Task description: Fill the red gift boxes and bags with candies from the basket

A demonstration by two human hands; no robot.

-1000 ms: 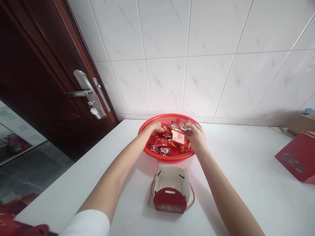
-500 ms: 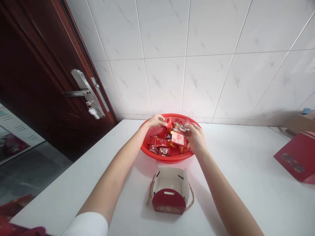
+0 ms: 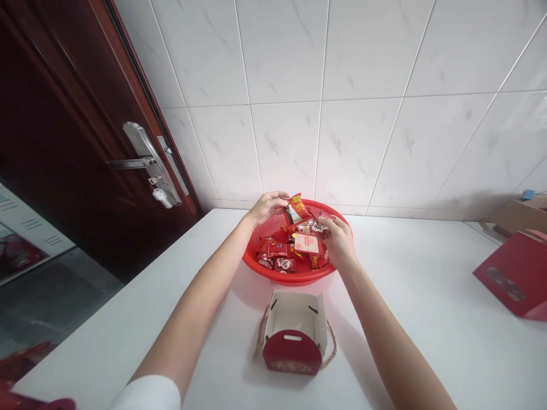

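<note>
A red plastic basket (image 3: 294,280) holds several wrapped candies (image 3: 285,264) and a pale pink card (image 3: 306,243). My left hand (image 3: 267,206) is over the basket's left rear side, closed on a red candy packet (image 3: 297,209) with yellow and white print. At the basket's right side my right hand (image 3: 339,236) pinches a dark red candy packet (image 3: 320,226), partly hidden by the fingers. Close in front of the basket, a small red gift box (image 3: 293,350) stands open at the top, with its white inside showing and rope handles at both sides.
The white table (image 3: 419,285) meets a tiled wall (image 3: 363,114) at the back. A larger red box (image 3: 519,273) and a cardboard box (image 3: 523,213) are at the right. At the left is a dark wooden door (image 3: 77,125) with keys in its lock.
My left hand has lifted the red candy packet up from the other candies, so that its face shows. My right hand stays at the basket's right side. The gift box is unmoved.
</note>
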